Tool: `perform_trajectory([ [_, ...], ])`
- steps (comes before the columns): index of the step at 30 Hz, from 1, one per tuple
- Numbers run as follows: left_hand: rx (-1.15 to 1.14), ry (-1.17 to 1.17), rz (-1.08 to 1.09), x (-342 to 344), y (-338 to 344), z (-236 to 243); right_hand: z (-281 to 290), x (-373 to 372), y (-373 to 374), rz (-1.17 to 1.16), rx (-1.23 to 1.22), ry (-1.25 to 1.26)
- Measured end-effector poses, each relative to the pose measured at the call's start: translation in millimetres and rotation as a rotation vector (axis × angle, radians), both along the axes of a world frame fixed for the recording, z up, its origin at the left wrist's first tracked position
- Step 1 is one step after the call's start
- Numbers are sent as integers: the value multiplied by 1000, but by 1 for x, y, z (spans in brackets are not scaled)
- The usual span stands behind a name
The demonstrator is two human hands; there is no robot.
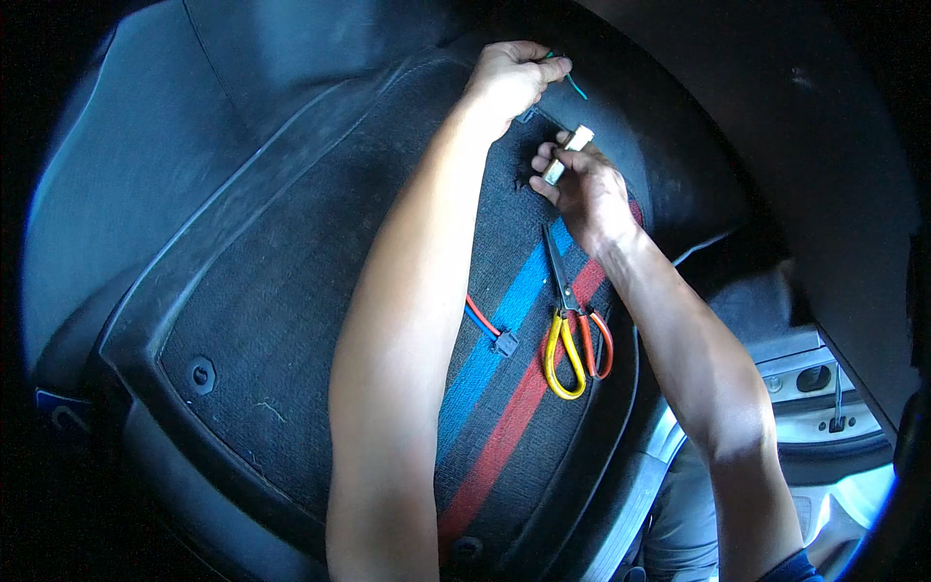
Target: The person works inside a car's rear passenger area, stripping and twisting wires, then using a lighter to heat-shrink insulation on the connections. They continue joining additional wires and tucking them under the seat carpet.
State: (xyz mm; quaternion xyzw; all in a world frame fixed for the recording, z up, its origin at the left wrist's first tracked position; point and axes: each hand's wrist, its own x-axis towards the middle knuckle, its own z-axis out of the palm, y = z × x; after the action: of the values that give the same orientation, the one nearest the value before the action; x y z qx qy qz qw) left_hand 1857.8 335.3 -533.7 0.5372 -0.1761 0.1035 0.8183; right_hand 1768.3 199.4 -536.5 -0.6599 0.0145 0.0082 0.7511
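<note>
At the far end of the footwell, my left hand is closed in a pinch on a thin green wire, whose loose end sticks out past the fingertips. Just to its right and nearer, my right hand grips a small pale oblong piece between thumb and fingers; its exact kind is unclear. Scissors with one yellow and one red handle lie on the mat below my right hand, blades pointing away. A dark connector with red and blue wires rests beside them, partly behind my left forearm.
A dark carpet mat with a blue and a red stripe covers the car floor. Its raised black rim runs along the left. Dark trim panels curve around. The door sill and metal door frame parts are at right.
</note>
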Motion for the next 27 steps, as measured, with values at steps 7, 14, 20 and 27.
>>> perform_trajectory([
  [7, 3, -39, -22, 0, 1, -9, -3, 28, 40, -170, 75, -54],
  [14, 95, -20, -32, -20, 12, -46, -19, 40, 45, -230, -24, -160],
  [20, -33, -82, 86, -25, 12, -62, -24, 54, 48, -258, -86, -211],
  [27, -31, 53, 79, -30, 21, -49, -19, 63, 50, -250, -100, -237],
])
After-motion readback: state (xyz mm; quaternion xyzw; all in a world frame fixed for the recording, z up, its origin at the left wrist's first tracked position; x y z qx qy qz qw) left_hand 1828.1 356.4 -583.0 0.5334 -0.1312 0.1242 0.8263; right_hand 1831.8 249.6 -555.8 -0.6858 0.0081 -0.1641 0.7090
